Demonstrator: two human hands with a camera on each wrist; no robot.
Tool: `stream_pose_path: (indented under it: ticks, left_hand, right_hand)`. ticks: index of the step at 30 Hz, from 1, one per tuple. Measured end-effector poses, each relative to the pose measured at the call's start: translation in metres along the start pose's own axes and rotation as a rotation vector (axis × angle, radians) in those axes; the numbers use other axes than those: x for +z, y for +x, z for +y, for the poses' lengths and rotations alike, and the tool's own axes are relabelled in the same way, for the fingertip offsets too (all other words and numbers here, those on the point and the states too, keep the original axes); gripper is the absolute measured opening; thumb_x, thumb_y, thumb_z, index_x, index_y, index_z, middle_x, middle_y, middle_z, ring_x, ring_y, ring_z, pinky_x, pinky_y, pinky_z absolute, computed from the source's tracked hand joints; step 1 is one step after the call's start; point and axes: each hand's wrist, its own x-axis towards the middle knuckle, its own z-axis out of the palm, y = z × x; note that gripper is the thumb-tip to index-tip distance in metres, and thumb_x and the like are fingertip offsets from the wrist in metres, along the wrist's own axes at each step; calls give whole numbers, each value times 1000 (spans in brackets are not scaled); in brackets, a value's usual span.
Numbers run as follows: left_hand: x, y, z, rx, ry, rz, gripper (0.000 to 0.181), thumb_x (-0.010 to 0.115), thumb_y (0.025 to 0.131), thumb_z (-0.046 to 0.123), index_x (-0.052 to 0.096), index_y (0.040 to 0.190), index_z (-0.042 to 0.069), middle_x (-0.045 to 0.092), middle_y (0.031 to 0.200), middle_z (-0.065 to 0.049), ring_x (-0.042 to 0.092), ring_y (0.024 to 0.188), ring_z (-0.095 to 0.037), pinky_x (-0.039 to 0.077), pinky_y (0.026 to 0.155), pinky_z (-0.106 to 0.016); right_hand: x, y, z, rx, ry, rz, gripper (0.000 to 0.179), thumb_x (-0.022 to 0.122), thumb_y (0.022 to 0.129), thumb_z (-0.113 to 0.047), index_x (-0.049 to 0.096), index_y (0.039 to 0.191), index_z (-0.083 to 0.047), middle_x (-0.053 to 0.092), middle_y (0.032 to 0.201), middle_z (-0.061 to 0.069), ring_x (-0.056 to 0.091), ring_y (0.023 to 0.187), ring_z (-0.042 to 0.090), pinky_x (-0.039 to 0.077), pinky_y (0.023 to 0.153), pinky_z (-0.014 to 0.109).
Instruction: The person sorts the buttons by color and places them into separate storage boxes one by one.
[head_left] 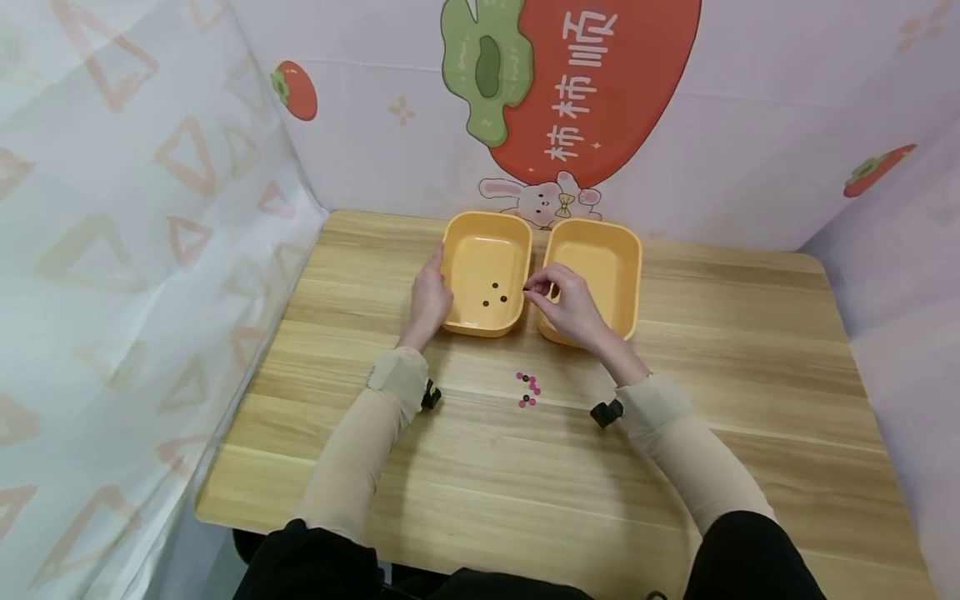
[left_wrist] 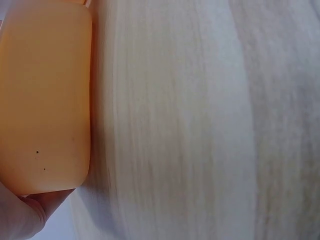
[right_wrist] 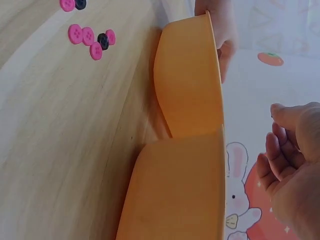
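My left hand (head_left: 431,297) holds the left yellow plastic bin (head_left: 480,328) by its outer left side, with fingers along the wall. Three black buttons (head_left: 503,298) lie on that bin's floor. Over the gap between the bins, my right hand (head_left: 570,304) pinches a small dark button (head_left: 527,289) between thumb and index finger, beside the left bin's right rim. Only a dark speck of it shows in the right wrist view. Below this hand stands the right yellow bin (head_left: 627,275), partly covered by it. Pink buttons (right_wrist: 75,34) and two black ones (right_wrist: 103,41) lie on the table.
Both bins stand side by side near the back edge of the wooden table (head_left: 480,467). A printed cloth (head_left: 375,150) hangs behind and at the sides. Each wrist carries a small black camera, such as the right wrist camera (head_left: 606,413).
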Motion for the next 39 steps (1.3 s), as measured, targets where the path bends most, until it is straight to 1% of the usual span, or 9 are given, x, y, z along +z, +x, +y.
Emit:
stream_pose_path:
  ticks: [8,12,18,21,25,28,31,36,39]
  left_hand:
    - [2,2,-2,22,-11,12,98,49,92,-24,24,176,21,37,180,-9,66,125,-36,40,137,-45]
    - [2,4,-4,28,-1,17,97,50,93,-23,24,176,21,38,179,-10,67,124,-36,43,135,-45]
    - [4,7,-8,24,16,6,98,51,94,-21,22,177,23,38,179,-8,65,134,-33,44,134,-44]
    - [4,6,-7,30,6,8,96,51,95,-21,23,176,21,38,179,-10,60,144,-35,40,137,-46]
    - [2,3,-4,15,-5,0,95,50,96,-20,22,177,22,39,179,-9,59,147,-34,39,137,-44]
    - [0,0,0,11,-7,-9,94,48,97,-20,21,177,23,39,179,-9,63,140,-35,41,136,-44]
    - [0,1,-1,17,4,-5,94,48,98,-19,20,177,23,38,179,-8,63,138,-35,42,136,-44]
    - [6,8,-9,25,35,0,93,48,99,-18,19,177,24,36,180,-6,51,157,-32,37,138,-42]
    - [6,8,-10,16,30,-12,95,48,98,-18,17,177,25,35,180,-6,49,159,-31,36,139,-43]
  right_hand:
    - [16,16,-1,44,4,-46,8,77,99,1,75,106,5,72,101,20,65,92,29,48,75,21]
    - [22,22,0,53,13,-63,8,77,99,0,75,106,5,72,102,19,65,92,29,47,76,21]
    - [26,23,5,76,31,-103,8,77,99,0,78,106,4,73,101,19,64,92,28,49,77,23]
    - [28,22,8,68,29,-99,8,78,99,-1,78,105,5,74,101,19,65,91,28,50,77,23]
    - [28,19,9,55,19,-87,9,79,99,-3,79,104,4,75,100,18,64,89,27,50,76,24]
    - [25,16,8,54,7,-80,9,79,99,-4,80,105,3,76,100,17,64,88,26,50,76,24]
    - [21,11,6,57,3,-72,9,79,99,-4,80,105,3,76,99,17,65,88,26,51,76,25]
    - [14,-1,1,48,24,-59,8,80,98,-2,81,104,3,76,95,17,65,87,25,53,76,27]
    - [11,-13,-1,35,44,-65,8,81,96,1,82,104,4,77,94,16,65,86,22,53,75,27]
